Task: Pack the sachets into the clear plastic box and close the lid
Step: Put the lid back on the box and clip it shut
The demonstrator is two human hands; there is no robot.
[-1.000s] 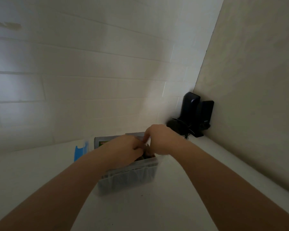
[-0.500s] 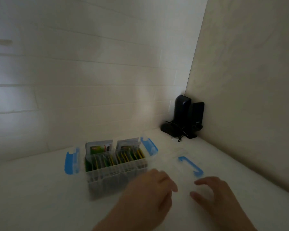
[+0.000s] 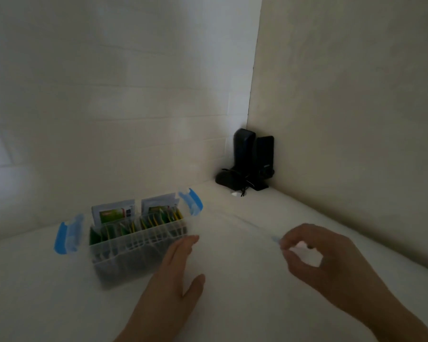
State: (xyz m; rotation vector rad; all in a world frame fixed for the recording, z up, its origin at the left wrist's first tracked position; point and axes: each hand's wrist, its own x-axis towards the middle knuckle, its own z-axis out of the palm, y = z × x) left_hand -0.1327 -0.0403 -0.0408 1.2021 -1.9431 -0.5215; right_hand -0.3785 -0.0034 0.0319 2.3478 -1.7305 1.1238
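The clear plastic box [image 3: 134, 257] stands open on the white table, left of centre. Green and yellow sachets [image 3: 156, 219] stand packed upright in two rows inside, with two taller white ones at the back. Its blue latches [image 3: 67, 234] are flipped outward at both ends. The clear lid [image 3: 245, 225] lies flat to the right of the box and is barely visible. My right hand [image 3: 316, 260] pinches the lid's blue handle [image 3: 275, 239] between thumb and fingertips. My left hand [image 3: 181, 272] is flat and open by the box's front right corner, holding nothing.
Two black speakers [image 3: 252, 159] with a tangle of cable stand in the far corner where the tiled wall meets a beige side wall. The white table [image 3: 232, 304] runs up to both walls.
Both hands came out of the box and drew back toward me. The right hand then reached right and closed its fingers on the lid's blue handle. The view tilted down.
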